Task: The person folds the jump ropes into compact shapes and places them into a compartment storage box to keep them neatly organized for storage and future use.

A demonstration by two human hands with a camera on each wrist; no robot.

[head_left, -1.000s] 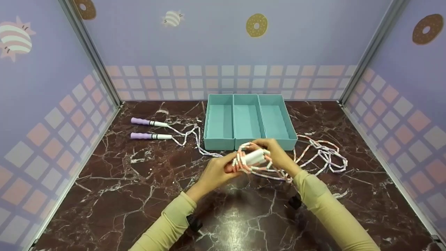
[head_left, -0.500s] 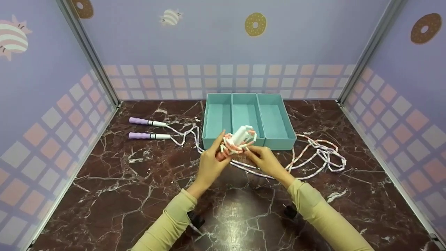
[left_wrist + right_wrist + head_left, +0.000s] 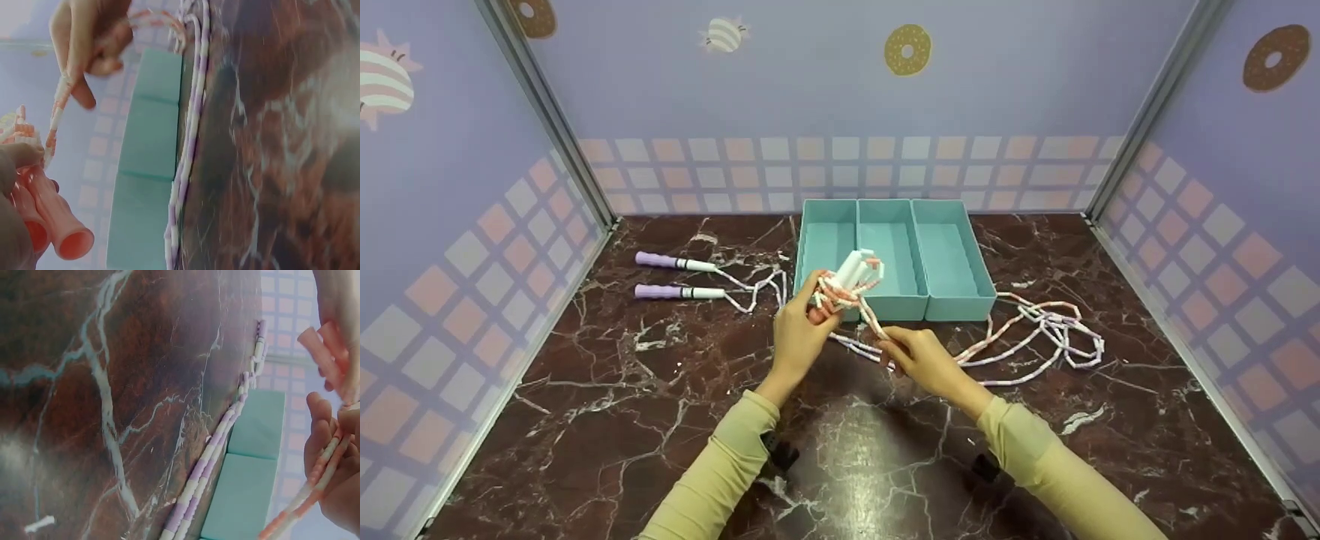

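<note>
My left hand point(image 3: 797, 341) grips a pink-and-white beaded jump rope point(image 3: 849, 271) by its paired handles, in front of the teal boxes. Their hollow pink ends point(image 3: 73, 244) point out below the fingers in the left wrist view. White ends tilt up to the right, with loops of beaded cord wound round them. Lower and to the right, my right hand point(image 3: 926, 360) pinches doubled pink-and-white cord point(image 3: 315, 486) that runs taut from the bundle. The cord trails on behind that hand toward the right of the table.
Three joined teal boxes point(image 3: 964, 307) stand at the back middle. A second jump rope has purple handles point(image 3: 660, 291) at the left, and its purple-and-white cord point(image 3: 194, 112) passes before the boxes. Both cords meet in a tangle point(image 3: 1065, 330) at the right.
The left hand has carried the handle bundle leftward and turned its white ends upward. My right hand has come away from the bundle, down and right, drawing the cord between them straight.
</note>
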